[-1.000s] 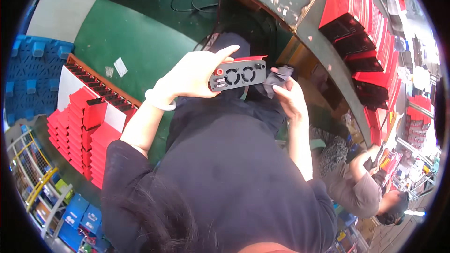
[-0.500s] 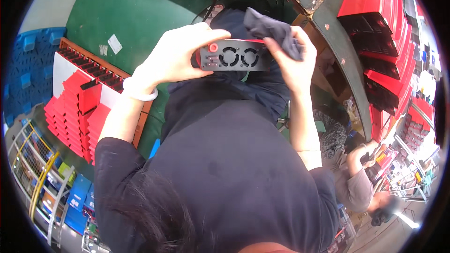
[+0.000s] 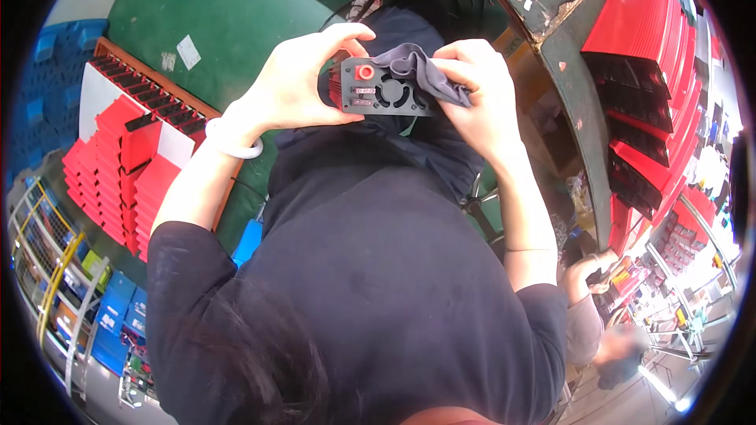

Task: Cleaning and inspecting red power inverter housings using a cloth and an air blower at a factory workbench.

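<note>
A power inverter with a black end plate faces up between my hands, above my lap. Its plate carries a red round terminal, small red connectors and a fan grille; red fins show along the left side. My left hand grips it from the left, thumb and fingers on opposite edges. In my right hand is a bunched dark grey cloth, pinched at the right end. The cloth lies across the plate's upper right part and hides the second fan grille.
Stacked red casings stand at left beside an orange-edged rack. A blue pallet lies beyond. To the right, a worn green bench holds more red casings. Another person sits at lower right.
My right hand has brought the cloth left and down, from above the inverter's right end onto its end plate, covering the right fan grille. My left hand keeps its hold.
</note>
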A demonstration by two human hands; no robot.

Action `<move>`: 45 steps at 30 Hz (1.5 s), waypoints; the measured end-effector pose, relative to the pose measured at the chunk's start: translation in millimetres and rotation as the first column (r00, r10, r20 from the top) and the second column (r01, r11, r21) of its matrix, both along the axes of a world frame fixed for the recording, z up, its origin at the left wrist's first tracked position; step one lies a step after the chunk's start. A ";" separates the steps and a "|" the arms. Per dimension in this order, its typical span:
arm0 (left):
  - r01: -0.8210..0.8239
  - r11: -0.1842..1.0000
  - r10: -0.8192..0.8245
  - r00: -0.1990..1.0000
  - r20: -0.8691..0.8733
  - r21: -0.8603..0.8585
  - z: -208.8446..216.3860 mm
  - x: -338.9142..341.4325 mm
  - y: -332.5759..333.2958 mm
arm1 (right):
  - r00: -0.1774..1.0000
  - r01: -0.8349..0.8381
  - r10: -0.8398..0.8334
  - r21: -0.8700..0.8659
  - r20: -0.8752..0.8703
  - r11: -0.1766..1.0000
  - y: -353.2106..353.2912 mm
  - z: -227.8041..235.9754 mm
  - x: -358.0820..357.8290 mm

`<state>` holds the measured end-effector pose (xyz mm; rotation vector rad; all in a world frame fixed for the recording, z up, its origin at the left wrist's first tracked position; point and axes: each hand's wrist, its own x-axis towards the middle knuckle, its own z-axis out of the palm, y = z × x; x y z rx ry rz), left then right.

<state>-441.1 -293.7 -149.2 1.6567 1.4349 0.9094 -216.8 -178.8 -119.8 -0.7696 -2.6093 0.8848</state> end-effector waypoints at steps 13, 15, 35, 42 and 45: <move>-0.006 1.000 0.005 0.999 0.039 0.029 -0.9 0.2 3.1 | 0.969 -0.196 0.147 0.259 0.198 0.946 -5.0 9.3 13.6; 0.003 1.000 -0.003 1.000 0.010 0.023 -0.2 2.2 5.8 | 0.971 -0.204 0.164 0.244 0.175 0.948 -11.5 7.8 5.4; 0.008 1.000 -0.007 0.999 0.033 -0.012 4.2 4.8 0.8 | 0.948 -0.212 0.161 0.166 0.275 0.963 -8.6 13.3 30.7; 0.052 0.999 -0.052 0.997 -0.049 0.005 8.7 4.2 6.9 | 0.959 -0.268 0.259 0.074 0.113 0.961 -4.7 3.2 -8.3; 0.026 0.999 -0.026 1.000 0.003 -0.036 8.3 4.0 2.1 | 0.981 -0.178 0.183 0.078 -0.060 0.981 34.5 -0.9 -11.3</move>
